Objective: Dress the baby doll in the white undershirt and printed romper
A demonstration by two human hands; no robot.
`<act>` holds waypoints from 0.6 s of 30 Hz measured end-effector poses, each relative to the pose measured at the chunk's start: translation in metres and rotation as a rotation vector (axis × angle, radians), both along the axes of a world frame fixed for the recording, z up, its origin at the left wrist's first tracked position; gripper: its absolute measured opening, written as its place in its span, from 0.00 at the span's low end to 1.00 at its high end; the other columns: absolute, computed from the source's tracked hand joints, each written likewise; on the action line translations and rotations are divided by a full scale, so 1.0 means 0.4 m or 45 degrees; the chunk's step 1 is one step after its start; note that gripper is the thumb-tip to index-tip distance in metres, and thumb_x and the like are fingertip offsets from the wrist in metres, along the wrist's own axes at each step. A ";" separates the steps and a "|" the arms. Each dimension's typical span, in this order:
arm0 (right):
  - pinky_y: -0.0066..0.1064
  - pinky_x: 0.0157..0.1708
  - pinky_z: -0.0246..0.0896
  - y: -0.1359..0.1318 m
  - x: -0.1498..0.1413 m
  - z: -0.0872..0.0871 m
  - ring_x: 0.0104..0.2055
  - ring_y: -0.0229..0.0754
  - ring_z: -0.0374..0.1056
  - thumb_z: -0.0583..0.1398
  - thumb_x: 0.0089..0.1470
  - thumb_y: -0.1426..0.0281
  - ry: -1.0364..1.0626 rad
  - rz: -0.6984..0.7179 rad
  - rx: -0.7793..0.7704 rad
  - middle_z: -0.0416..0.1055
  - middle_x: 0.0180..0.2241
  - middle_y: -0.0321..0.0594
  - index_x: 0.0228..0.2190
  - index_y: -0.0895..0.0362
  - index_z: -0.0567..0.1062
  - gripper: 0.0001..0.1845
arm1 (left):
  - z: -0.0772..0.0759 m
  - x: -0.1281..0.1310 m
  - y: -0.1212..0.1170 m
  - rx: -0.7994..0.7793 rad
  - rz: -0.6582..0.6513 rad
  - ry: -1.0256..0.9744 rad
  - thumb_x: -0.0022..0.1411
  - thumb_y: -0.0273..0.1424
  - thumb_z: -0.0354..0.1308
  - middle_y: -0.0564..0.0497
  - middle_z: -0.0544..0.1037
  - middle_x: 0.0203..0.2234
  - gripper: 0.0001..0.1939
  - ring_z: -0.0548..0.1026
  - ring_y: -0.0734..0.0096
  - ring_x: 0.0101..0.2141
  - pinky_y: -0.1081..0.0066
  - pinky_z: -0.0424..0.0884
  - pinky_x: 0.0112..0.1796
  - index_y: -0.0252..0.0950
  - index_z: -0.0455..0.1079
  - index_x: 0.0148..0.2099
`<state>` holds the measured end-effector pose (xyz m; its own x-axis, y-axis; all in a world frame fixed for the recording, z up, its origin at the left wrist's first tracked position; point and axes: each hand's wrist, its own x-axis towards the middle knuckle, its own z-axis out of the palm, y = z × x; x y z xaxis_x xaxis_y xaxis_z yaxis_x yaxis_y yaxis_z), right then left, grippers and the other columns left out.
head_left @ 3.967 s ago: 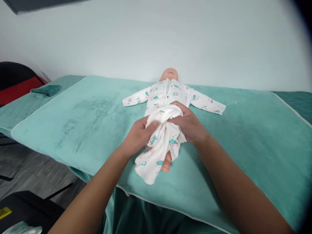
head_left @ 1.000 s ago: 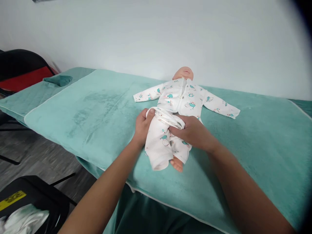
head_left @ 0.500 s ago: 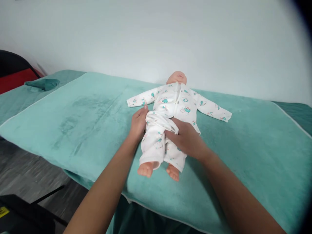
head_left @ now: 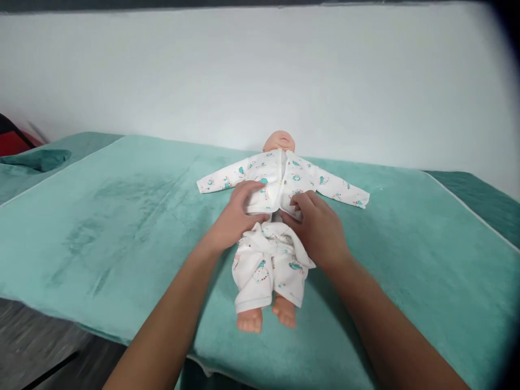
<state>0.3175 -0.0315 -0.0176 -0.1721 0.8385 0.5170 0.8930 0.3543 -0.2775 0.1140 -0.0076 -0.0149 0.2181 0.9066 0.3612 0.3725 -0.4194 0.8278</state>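
L hand [head_left: 239, 219] spread, R hand [head_left: 322, 228] curled, both at doll's [head_left: 279, 142] printed wht cloth top [head_left: 270, 172]

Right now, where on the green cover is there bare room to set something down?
The green cover is bare from the left-side sleeve out to the left seam, and from the right-side sleeve out to the right seam. The middle is crowded: doll, jacket, trousers, left hand, right hand.

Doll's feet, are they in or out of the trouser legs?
Out: both feet show bare below the hems of the patterned trousers.
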 end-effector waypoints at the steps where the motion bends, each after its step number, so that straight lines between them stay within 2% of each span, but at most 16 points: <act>1: 0.32 0.29 0.48 0.002 0.000 0.000 0.35 0.43 0.64 0.58 0.64 0.62 -0.039 0.009 0.016 0.70 0.36 0.40 0.34 0.55 0.68 0.09 | 0.011 0.011 0.006 0.058 0.019 0.150 0.56 0.31 0.65 0.49 0.69 0.57 0.23 0.65 0.56 0.59 0.59 0.63 0.58 0.44 0.70 0.54; 3: 0.32 0.29 0.46 0.006 0.001 0.002 0.32 0.41 0.63 0.52 0.68 0.63 -0.106 0.039 0.044 0.70 0.33 0.39 0.32 0.55 0.68 0.14 | 0.029 0.027 0.012 0.141 0.073 0.420 0.59 0.32 0.63 0.49 0.69 0.54 0.15 0.64 0.55 0.59 0.55 0.60 0.60 0.44 0.72 0.49; 5: 0.33 0.29 0.44 0.010 0.004 0.001 0.30 0.40 0.62 0.49 0.70 0.63 -0.116 0.042 0.057 0.70 0.32 0.39 0.31 0.55 0.68 0.17 | 0.041 0.034 0.007 0.192 0.111 0.633 0.63 0.35 0.60 0.50 0.68 0.55 0.11 0.65 0.55 0.57 0.54 0.64 0.56 0.44 0.72 0.49; 8: 0.32 0.29 0.44 0.015 0.008 -0.006 0.30 0.40 0.62 0.49 0.70 0.62 -0.065 0.060 0.063 0.70 0.32 0.38 0.34 0.55 0.70 0.16 | 0.058 0.043 -0.016 0.229 0.136 0.867 0.64 0.36 0.59 0.49 0.67 0.57 0.15 0.67 0.55 0.54 0.58 0.68 0.49 0.45 0.69 0.53; 12: 0.31 0.30 0.47 0.018 0.015 -0.012 0.33 0.40 0.64 0.53 0.67 0.64 -0.014 0.157 0.054 0.71 0.33 0.38 0.34 0.54 0.71 0.11 | 0.069 0.071 -0.038 0.323 0.293 1.077 0.64 0.26 0.54 0.45 0.71 0.53 0.19 0.71 0.55 0.48 0.61 0.68 0.43 0.40 0.66 0.57; 14: 0.30 0.32 0.49 0.018 0.019 -0.013 0.34 0.40 0.65 0.54 0.67 0.65 0.034 0.208 0.036 0.71 0.34 0.38 0.34 0.54 0.71 0.10 | 0.061 0.082 -0.033 0.345 0.355 0.998 0.64 0.24 0.51 0.45 0.74 0.50 0.18 0.73 0.56 0.45 0.63 0.66 0.41 0.40 0.68 0.55; 18: 0.31 0.34 0.52 0.019 0.019 -0.016 0.34 0.41 0.64 0.52 0.67 0.64 0.170 0.266 -0.020 0.70 0.33 0.38 0.35 0.54 0.71 0.11 | 0.024 0.076 -0.009 0.348 0.448 0.481 0.66 0.30 0.53 0.48 0.77 0.39 0.08 0.74 0.60 0.40 0.66 0.64 0.40 0.41 0.72 0.44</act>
<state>0.3250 -0.0239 -0.0240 -0.2736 0.8000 0.5339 0.7558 0.5222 -0.3951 0.1443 -0.0112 -0.0052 0.0800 0.8326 0.5480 0.7765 -0.3968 0.4895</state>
